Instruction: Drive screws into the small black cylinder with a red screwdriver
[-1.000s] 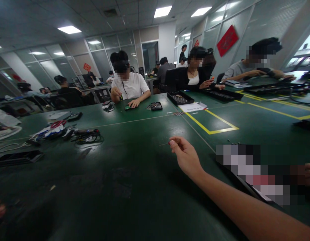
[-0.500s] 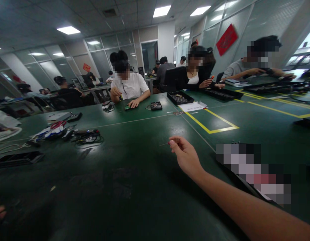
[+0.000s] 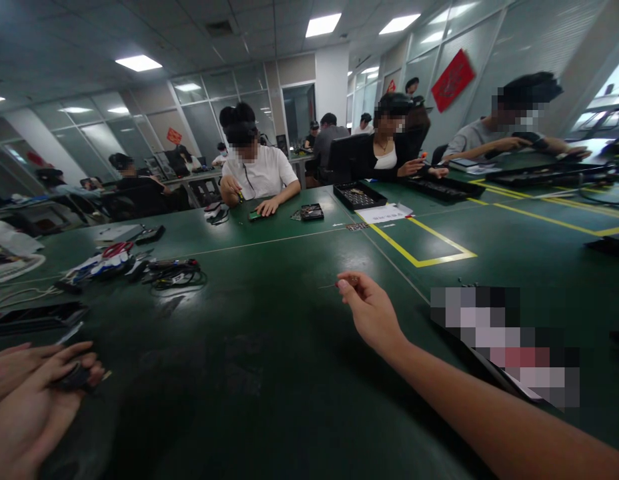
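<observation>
My right hand reaches out low over the green table, its fingers closed on a thin-shafted screwdriver. The narrow shaft points left, with a bit of red at my fingertips; the handle is mostly hidden in my fingers. My left hand is not to be seen. At the lower left edge two hands close together, seemingly a co-worker's, hold a dark rounded thing whose kind I cannot make out. They stay well apart from my right hand.
Cable bundles lie at the left, near a black tray. Right of my forearm is a dark object with a blurred-out top. Across the table, a person in a white shirt works beside a black box.
The two hands at the lower left have come further into view, moving right and up with the dark thing. My right hand stays where it was.
</observation>
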Demonstrator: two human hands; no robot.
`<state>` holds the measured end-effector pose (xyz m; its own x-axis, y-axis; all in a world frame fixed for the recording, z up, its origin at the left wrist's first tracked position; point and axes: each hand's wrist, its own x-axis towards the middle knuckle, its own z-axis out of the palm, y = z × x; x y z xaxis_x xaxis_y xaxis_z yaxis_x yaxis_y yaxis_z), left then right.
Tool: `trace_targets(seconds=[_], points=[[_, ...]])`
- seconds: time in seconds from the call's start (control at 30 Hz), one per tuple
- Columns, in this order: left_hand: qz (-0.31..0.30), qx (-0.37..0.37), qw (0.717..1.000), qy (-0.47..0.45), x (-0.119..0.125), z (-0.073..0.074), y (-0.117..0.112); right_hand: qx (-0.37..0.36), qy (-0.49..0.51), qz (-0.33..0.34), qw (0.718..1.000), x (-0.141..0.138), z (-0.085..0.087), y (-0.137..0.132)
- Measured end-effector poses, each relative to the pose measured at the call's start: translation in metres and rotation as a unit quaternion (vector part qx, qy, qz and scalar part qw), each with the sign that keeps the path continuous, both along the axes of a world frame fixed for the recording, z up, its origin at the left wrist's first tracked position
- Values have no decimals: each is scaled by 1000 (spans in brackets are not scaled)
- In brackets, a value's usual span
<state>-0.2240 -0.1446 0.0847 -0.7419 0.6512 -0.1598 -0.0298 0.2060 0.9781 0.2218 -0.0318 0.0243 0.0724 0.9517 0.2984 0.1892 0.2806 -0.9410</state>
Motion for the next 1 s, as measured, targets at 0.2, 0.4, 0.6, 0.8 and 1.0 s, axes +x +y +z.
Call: trace_targets(seconds=[0.2,0.4,0.6,0.8,1.0], points=[[-123,67,986,-87,54,0,44,6,11,-7,1000,0,1,1],[-307,105,944,-58,128,6,95,-4,-21,-10,1000,3,3,1],[-400,88,891,195,201,-20,139,-27,-67,-1,997,4,12,-3],[-443,86,825,340,246,-63,154,4,-58,-7,998,5,10,-4],[-476,148,764,410,242,-85,158,23,14,-25,999,4,4,0]])
